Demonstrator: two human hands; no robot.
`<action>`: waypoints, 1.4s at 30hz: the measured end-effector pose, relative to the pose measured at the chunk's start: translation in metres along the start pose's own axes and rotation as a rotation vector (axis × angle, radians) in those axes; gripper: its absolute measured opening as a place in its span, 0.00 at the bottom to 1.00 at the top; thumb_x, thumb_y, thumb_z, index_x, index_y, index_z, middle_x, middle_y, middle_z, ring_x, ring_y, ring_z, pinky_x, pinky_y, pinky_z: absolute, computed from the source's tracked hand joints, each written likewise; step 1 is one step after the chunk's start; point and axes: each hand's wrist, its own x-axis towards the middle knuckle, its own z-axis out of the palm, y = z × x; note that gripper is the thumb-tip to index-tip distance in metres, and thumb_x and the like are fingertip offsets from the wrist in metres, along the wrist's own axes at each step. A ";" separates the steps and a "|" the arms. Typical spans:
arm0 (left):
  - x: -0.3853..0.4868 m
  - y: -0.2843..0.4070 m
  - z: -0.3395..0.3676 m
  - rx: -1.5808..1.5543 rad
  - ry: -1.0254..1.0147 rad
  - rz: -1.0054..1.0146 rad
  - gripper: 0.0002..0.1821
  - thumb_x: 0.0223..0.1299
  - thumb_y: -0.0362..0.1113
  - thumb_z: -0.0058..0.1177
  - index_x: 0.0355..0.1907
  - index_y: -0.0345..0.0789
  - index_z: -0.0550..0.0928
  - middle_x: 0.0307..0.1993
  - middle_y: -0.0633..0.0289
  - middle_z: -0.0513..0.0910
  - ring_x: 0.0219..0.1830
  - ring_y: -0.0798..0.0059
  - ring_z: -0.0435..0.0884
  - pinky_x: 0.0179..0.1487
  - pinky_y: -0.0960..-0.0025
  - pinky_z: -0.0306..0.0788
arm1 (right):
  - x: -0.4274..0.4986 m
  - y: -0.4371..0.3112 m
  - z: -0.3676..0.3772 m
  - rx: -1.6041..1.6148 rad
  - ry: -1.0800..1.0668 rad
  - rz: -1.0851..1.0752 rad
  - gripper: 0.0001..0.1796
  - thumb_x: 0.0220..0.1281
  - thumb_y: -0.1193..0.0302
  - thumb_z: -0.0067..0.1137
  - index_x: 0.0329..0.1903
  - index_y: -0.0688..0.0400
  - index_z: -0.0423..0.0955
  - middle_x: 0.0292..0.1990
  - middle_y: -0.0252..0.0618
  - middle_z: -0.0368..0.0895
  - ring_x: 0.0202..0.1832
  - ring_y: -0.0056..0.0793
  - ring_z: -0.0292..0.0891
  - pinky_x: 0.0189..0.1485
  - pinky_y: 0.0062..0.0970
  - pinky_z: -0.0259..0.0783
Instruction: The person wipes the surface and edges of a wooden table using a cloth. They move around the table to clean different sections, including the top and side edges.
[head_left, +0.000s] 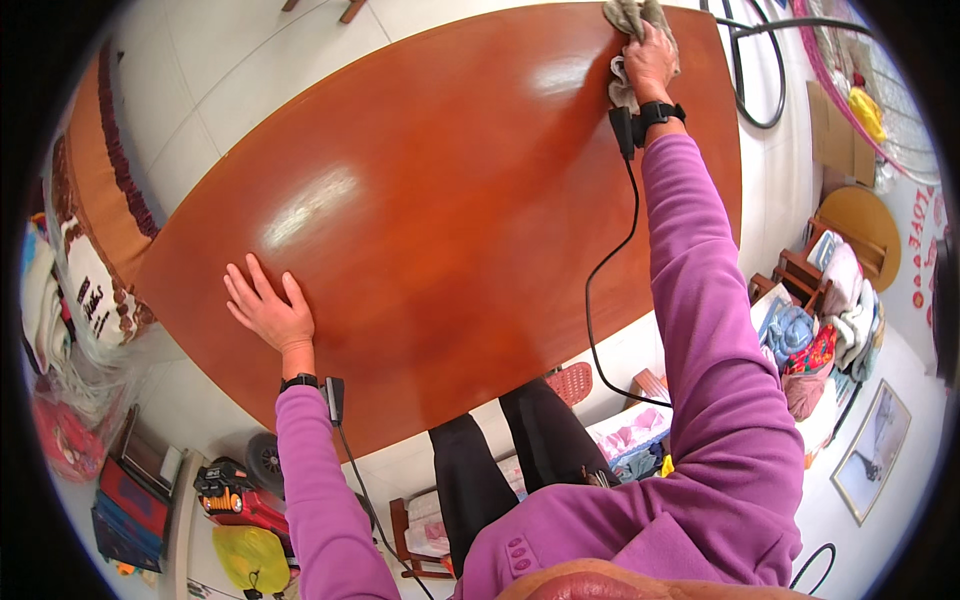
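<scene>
A glossy reddish-brown wooden table (420, 225) fills the middle of the head view. My left hand (270, 307) lies on the left part of its top, palm down with fingers spread, holding nothing. At the table's far right corner, my right hand (651, 61) grips a grey-beige cloth (626, 16) that rests on the surface. Part of the cloth hangs out beside the hand; the fingertips are partly hidden in it. Each wrist wears a black strap with a small device and a black cable (592, 300).
Black hose or cable loops (739, 82) lie beyond the right edge. Clothes (810, 345) are piled on wooden furniture at the right. A red toy car (244, 502) and a yellow-green bag (251, 559) stand lower left. A fringed orange-brown covering (109, 165) is at the left.
</scene>
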 end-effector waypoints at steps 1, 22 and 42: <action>0.000 0.000 0.000 -0.011 0.013 0.003 0.36 0.71 0.51 0.52 0.79 0.46 0.65 0.80 0.52 0.57 0.81 0.49 0.54 0.77 0.35 0.49 | 0.005 0.002 0.011 0.055 -0.016 0.003 0.23 0.68 0.59 0.56 0.62 0.52 0.79 0.55 0.46 0.82 0.62 0.51 0.73 0.68 0.46 0.66; -0.003 0.002 0.001 0.017 0.082 0.020 0.35 0.72 0.56 0.52 0.78 0.49 0.66 0.79 0.51 0.59 0.80 0.50 0.57 0.75 0.32 0.54 | -0.230 -0.342 -0.158 0.655 -0.268 -0.538 0.20 0.58 0.76 0.59 0.54 0.52 0.81 0.68 0.43 0.73 0.73 0.47 0.64 0.76 0.53 0.58; -0.004 0.006 0.001 -0.012 0.070 0.000 0.34 0.74 0.57 0.48 0.79 0.49 0.65 0.80 0.52 0.58 0.81 0.52 0.55 0.77 0.34 0.50 | -0.334 -0.245 -0.209 0.538 -0.389 -0.357 0.20 0.61 0.76 0.58 0.55 0.50 0.81 0.70 0.45 0.71 0.74 0.50 0.63 0.74 0.56 0.60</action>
